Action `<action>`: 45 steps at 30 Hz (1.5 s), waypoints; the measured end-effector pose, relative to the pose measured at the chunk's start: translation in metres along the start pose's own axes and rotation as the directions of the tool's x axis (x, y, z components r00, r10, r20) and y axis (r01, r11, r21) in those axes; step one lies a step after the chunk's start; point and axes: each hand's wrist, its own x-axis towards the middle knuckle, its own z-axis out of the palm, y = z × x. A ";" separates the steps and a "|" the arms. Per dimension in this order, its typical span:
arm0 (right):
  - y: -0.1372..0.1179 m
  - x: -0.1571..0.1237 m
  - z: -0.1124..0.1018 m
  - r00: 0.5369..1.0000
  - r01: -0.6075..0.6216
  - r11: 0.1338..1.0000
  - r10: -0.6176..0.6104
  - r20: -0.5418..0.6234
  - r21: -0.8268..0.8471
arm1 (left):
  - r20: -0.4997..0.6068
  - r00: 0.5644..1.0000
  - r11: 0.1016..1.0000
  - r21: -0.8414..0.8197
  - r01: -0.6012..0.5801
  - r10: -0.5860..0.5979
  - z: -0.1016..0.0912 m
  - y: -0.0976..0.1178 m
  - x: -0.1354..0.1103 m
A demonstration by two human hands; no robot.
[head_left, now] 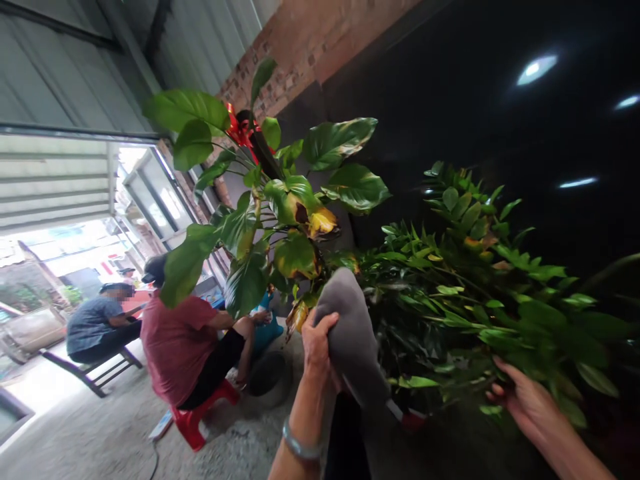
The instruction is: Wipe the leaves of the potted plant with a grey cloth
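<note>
My left hand (317,343) is closed on a smooth grey cloth-like thing (347,333), with the thumb across its side. Its exact kind is unclear; a white and red end shows low down, and my other fingers are hidden behind it. On the right, my right hand (520,393) has its fingers curled around low leafy stems of a bushy green plant (480,313); the grip is partly hidden in shadow. Just beyond my left hand stands a tall broad-leaved plant (295,253), some leaves yellow and brown, with a red ribbon (241,127) near its top.
A person in a red shirt (175,347) sits on a red stool (200,417) to the left. Another person (100,327) sits on a bench (95,377) farther back. A grey bucket (270,380) and a power strip (161,425) are on the concrete floor. A dark glossy panel (480,93) rises behind the plants.
</note>
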 end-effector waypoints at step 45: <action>0.000 -0.002 -0.003 1.000 -0.014 1.000 0.014 0.004 -0.019 | 0.656 0.558 0.860 0.416 0.294 -0.508 0.051 -0.038 -0.017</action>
